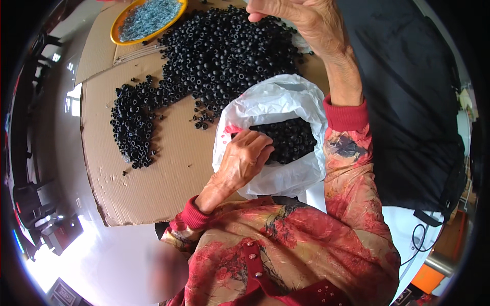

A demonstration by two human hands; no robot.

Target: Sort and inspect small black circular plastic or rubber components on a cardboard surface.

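My left hand [242, 157] reaches over the near left rim of a white plastic bag [265, 104], its fingers curled down at the bag's mouth. Small black round parts [291, 140] with holes fill the bag. What those fingers grip, if anything, is hidden. My right hand [311, 25] is raised at the far edge of the view, beyond the bag and beside a large heap of similar black parts [219, 51]. Thumb and part of a finger point left there, but the fingertips are partly cut off, so their hold cannot be made out.
A sheet of brown cardboard [163, 199] lies under the heap, with a smaller spread of black parts [133, 122] at left. A yellow bowl [115, 38] of small clear bluish pieces stands at the far left. Black cloth [403, 102] covers the right side.
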